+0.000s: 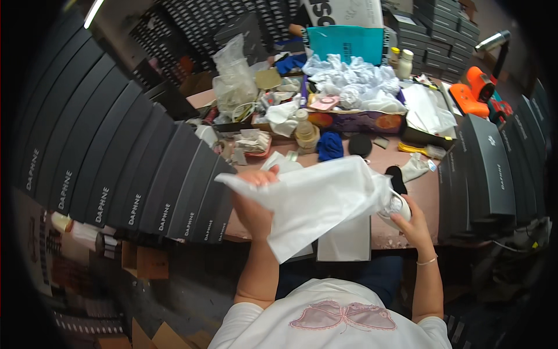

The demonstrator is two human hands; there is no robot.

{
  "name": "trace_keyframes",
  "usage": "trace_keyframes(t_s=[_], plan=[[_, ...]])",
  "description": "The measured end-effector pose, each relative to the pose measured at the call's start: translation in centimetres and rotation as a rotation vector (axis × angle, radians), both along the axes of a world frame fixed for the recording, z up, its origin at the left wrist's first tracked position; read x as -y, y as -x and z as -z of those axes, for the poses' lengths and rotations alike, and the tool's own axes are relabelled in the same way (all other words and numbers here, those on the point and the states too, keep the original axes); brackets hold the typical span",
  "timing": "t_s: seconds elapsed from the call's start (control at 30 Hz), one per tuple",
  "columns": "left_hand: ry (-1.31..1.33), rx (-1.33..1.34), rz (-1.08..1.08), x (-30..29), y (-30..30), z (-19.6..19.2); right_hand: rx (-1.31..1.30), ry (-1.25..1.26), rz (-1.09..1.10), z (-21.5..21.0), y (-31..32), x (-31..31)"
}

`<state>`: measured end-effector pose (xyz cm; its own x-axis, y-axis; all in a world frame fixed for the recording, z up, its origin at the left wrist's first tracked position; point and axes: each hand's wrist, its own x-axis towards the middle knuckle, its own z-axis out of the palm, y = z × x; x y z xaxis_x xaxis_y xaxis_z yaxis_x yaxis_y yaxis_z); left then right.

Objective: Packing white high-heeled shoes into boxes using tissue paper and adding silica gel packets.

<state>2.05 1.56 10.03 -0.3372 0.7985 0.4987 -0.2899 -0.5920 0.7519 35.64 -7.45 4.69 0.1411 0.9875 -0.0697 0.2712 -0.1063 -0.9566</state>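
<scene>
A thin white sheet, like wrapping paper [325,198], is stretched between my hands above the table edge. My left hand [254,200] pinches its left end, with the fingers partly behind it. At the sheet's right end, my right hand [414,224] is closed around a white shoe [397,210], thumb on its near side. The sheet overlaps part of the shoe, so its far side is hidden. Beneath the sheet, a shallow box part [344,243] with a pale inside lies at the table's near edge, partly covered. A dark, rounded piece [396,179] lies just beyond the shoe.
Dark shoeboxes form a long row at left [125,157] and another stack at right [487,166]. Across the pink table [421,195] are a blue cloth [330,146], a bottle [306,135], a yellow-handled brush [417,150] and a carton [354,121] of crumpled white paper.
</scene>
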Motion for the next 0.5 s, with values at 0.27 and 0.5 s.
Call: trace_keyframes(t_s=[0.27,0.5], plan=[[0.138,-2.015,0.696,4.4,-8.1,13.6,0.131,-0.097,0.154,-2.1,-1.6,-0.5],[0.243,-0.789,0.446,2.6,-3.6,1.2,0.479,-0.178,-0.32,-7.6,-1.5,-0.2]])
